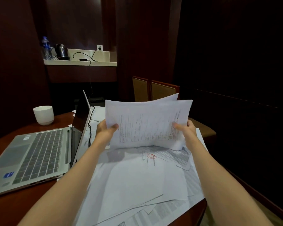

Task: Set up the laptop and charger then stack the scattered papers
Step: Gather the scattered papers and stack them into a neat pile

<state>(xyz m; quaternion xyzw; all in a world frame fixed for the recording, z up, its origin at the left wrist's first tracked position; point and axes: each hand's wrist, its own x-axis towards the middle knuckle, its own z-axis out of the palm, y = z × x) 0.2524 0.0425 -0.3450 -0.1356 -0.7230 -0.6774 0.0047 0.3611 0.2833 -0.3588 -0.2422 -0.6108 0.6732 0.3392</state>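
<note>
Head view: left hand (106,130) and right hand (187,130) each pinch a side edge of an uneven sheaf (147,123), thumbs in front, holding it upright just above the loose papers (137,180) that cover the worktop (10,209) right of the open laptop (39,154). Judged risk: the grip is at the edges only and a back sheet fans out on top, so sheets may slip free. Papers overhanging the near worktop edge may slide off if brushed.

head view, forward and down, close over table (44,198)
</note>
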